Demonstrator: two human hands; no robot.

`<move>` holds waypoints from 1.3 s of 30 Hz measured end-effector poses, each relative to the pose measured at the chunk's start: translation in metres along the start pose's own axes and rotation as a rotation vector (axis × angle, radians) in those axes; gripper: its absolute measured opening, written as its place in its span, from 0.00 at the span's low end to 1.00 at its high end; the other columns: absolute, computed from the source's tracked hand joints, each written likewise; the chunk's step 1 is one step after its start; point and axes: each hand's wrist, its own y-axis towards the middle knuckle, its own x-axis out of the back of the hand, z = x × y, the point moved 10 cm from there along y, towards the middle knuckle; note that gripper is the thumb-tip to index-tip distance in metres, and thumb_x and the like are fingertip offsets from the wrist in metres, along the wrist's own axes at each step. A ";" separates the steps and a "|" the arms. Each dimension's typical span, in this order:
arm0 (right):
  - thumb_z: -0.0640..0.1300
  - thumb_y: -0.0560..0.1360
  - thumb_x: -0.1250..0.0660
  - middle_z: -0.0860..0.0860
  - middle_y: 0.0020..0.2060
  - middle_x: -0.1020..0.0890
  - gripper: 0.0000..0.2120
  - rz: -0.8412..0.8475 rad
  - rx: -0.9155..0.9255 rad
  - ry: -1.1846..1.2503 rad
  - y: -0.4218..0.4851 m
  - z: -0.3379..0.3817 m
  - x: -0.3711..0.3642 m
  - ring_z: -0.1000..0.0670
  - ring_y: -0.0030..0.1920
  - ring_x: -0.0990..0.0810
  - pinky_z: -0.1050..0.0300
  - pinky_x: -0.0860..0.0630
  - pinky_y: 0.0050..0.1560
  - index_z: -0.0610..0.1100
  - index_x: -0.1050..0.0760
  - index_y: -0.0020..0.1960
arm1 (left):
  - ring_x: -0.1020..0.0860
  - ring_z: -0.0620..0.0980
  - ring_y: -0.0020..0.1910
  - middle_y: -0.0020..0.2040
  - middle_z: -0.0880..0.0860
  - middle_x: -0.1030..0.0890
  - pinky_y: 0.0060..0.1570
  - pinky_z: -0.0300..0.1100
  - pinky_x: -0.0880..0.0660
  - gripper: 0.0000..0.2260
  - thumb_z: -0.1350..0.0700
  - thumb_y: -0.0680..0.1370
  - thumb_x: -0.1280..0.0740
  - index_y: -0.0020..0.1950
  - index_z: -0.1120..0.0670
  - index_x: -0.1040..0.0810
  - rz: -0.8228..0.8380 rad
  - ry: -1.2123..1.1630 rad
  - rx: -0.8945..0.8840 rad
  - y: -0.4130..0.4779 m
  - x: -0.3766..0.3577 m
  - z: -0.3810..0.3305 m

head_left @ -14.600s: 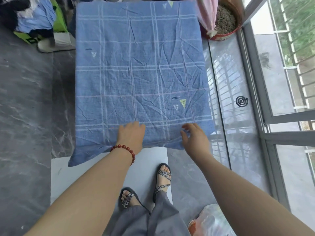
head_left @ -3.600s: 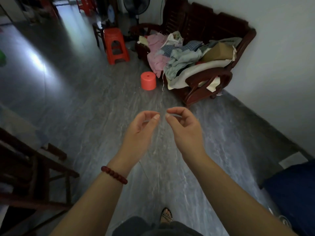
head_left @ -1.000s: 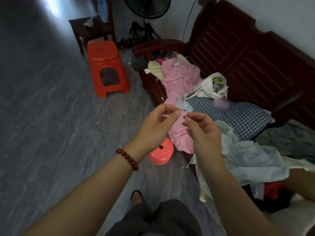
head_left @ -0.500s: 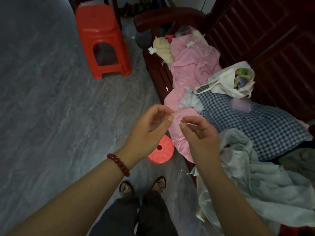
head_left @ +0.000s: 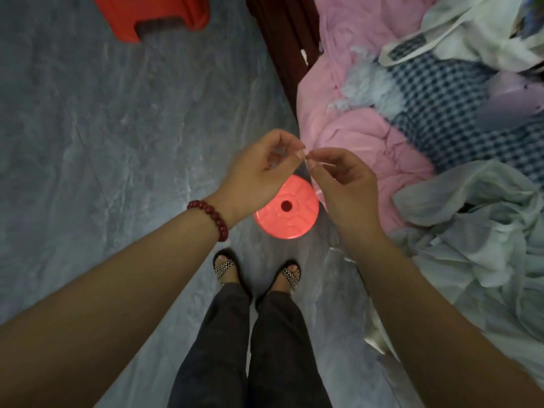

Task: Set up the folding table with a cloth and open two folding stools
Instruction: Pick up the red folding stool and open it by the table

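— What are the fingers doing?
— The thumb and first finger of the left hand [head_left: 259, 175] pinch one end of a tiny pale thread [head_left: 308, 161]. The right hand [head_left: 347, 189] pinches the other end.
— Where is the stool?
— The flat round pink plastic stool [head_left: 284, 222] sits folded on the grey stone floor [head_left: 117, 113], right under the hands. The folding table is not in sight.
— What can go wrong?
— I think the thread may drop onto the heap of soft pink cloth [head_left: 362, 134] and get lost. A sandalled foot [head_left: 225, 267] may bump the stool, because the eyes are on the thread.
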 end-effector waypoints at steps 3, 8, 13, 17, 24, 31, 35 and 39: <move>0.40 0.70 0.30 0.52 0.40 0.15 0.08 -0.006 -0.075 -0.054 0.011 -0.054 -0.002 0.54 0.41 0.19 0.51 0.21 0.50 0.53 0.17 0.40 | 0.24 0.34 0.41 0.42 0.40 0.22 0.46 0.30 0.28 0.05 0.56 0.76 0.35 0.44 0.45 0.26 0.069 0.076 0.046 0.011 -0.009 0.052; 0.41 0.70 0.31 0.52 0.41 0.15 0.09 0.006 -0.152 -0.154 0.024 -0.118 -0.002 0.57 0.39 0.19 0.52 0.22 0.49 0.54 0.17 0.43 | 0.22 0.43 0.41 0.42 0.41 0.22 0.45 0.35 0.27 0.08 0.54 0.75 0.38 0.49 0.55 0.23 0.206 0.207 0.052 0.019 -0.029 0.109; 0.36 0.74 0.31 0.56 0.39 0.18 0.08 -0.006 -0.219 -0.278 0.041 -0.180 -0.001 0.68 0.33 0.22 0.73 0.28 0.39 0.44 0.19 0.51 | 0.22 0.46 0.41 0.44 0.45 0.22 0.44 0.35 0.28 0.11 0.55 0.73 0.38 0.51 0.57 0.23 0.334 0.364 0.033 0.027 -0.056 0.163; 0.40 0.74 0.31 0.56 0.39 0.21 0.07 0.065 -0.279 -0.429 0.052 -0.243 -0.005 0.72 0.31 0.25 0.79 0.33 0.33 0.44 0.19 0.52 | 0.23 0.44 0.39 0.47 0.48 0.22 0.43 0.37 0.27 0.08 0.57 0.75 0.36 0.52 0.56 0.23 0.432 0.501 0.028 0.032 -0.081 0.219; 0.40 0.74 0.32 0.46 0.56 0.18 0.13 0.273 -0.252 -0.767 0.077 -0.353 -0.028 0.46 0.55 0.20 0.68 0.33 0.54 0.40 0.20 0.57 | 0.26 0.52 0.57 0.59 0.52 0.27 0.48 0.42 0.32 0.15 0.54 0.77 0.38 0.63 0.52 0.28 0.651 0.956 0.023 0.048 -0.136 0.327; 0.43 0.74 0.36 0.43 0.62 0.27 0.21 0.563 -0.253 -1.124 0.091 -0.426 -0.045 0.43 0.60 0.26 0.53 0.29 0.59 0.44 0.29 0.67 | 0.28 0.56 0.60 0.63 0.55 0.33 0.53 0.48 0.30 0.27 0.45 0.75 0.35 0.73 0.44 0.38 0.818 1.304 0.006 0.062 -0.154 0.396; 0.47 0.76 0.39 0.44 0.62 0.30 0.24 0.642 -0.238 -1.295 0.091 -0.428 -0.047 0.43 0.58 0.24 0.52 0.28 0.54 0.52 0.36 0.72 | 0.30 0.57 0.62 0.64 0.55 0.33 0.55 0.50 0.32 0.31 0.42 0.73 0.33 0.73 0.40 0.42 0.873 1.454 -0.009 0.062 -0.159 0.404; 0.57 0.76 0.39 0.44 0.63 0.30 0.28 0.689 -0.232 -1.381 0.086 -0.423 -0.052 0.41 0.58 0.25 0.51 0.28 0.54 0.56 0.42 0.73 | 0.32 0.58 0.64 0.65 0.56 0.34 0.57 0.52 0.32 0.32 0.42 0.72 0.32 0.73 0.41 0.41 0.936 1.529 0.004 0.058 -0.161 0.397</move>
